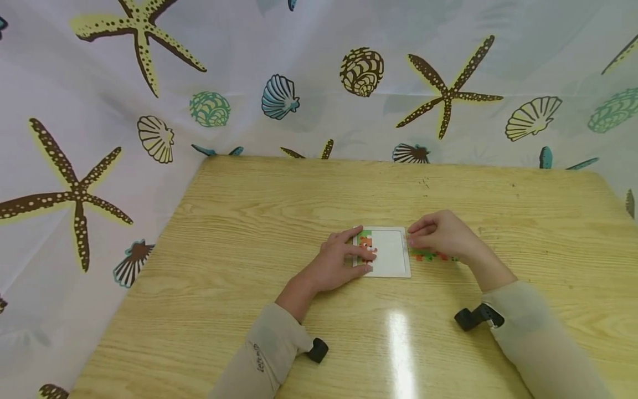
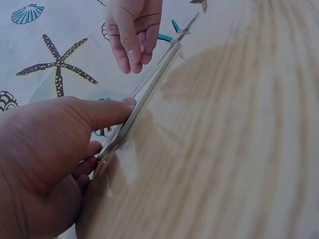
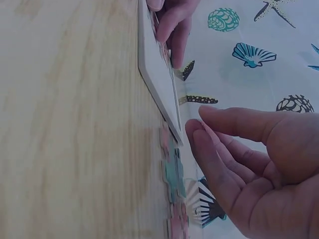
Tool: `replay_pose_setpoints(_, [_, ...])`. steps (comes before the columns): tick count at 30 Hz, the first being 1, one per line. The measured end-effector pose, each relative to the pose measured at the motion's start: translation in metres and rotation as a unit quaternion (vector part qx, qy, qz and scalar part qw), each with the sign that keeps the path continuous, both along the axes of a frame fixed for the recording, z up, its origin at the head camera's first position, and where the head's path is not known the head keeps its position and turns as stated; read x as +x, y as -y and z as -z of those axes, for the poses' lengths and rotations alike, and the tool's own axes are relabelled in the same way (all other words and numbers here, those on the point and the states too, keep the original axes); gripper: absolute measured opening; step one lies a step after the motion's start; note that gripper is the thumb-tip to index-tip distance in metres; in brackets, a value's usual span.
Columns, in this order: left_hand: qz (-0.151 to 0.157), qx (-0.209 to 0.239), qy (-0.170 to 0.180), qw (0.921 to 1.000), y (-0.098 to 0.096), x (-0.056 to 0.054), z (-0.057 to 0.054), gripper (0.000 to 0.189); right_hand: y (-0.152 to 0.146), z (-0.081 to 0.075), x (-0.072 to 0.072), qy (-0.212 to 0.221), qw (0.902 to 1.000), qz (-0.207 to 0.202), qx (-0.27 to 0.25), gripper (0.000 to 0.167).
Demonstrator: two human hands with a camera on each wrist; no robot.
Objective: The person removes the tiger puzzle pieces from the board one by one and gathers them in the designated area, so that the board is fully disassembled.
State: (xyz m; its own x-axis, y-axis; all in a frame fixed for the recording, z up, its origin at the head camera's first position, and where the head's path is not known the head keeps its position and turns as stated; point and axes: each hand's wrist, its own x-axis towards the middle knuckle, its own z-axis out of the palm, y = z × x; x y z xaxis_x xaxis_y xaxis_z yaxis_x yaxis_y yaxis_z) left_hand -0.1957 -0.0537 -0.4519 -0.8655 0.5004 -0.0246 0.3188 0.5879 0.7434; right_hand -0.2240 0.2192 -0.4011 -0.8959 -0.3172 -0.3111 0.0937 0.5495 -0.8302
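Left hand (image 1: 331,263) on a flat puzzle tray (image 1: 390,275), right hand (image 1: 446,235) beside it, over loose jigsaw pieces (image 1: 422,256).
Tray: thin, squarish, white, shallow raised rim, smooth floor; lies flat on the table (image 1: 239,238), pale yellow wood grain with a glossy streak of reflected light. Left strip of the tray carries fitted pieces (image 1: 366,244) printed with an orange animal face on green. Left fingers spread, relaxed, resting across this strip, clasping nothing. Right thumb and fingertips brought close together, just off the tray's right edge; cannot tell whether a piece is between them. Loose pieces: flat, knobbed outlines, red and green, on the wood just right of the tray. Beyond: white cloth (image 1: 319,33), softly creased, starfish and shell print.
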Motion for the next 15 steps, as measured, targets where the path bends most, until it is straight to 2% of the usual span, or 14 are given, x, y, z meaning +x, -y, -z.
replay_pose_setpoints(11, [-0.004,-0.019,0.002,0.9998,-0.001,-0.001,0.000,0.020,0.019,0.010,-0.003,0.001,0.9993,0.003,-0.036,0.035])
replay_pose_setpoints(15, [-0.001,-0.018,0.001,0.9998,0.000,-0.002,0.000,0.019,0.027,0.011,-0.004,0.005,0.9995,0.000,-0.033,0.034])
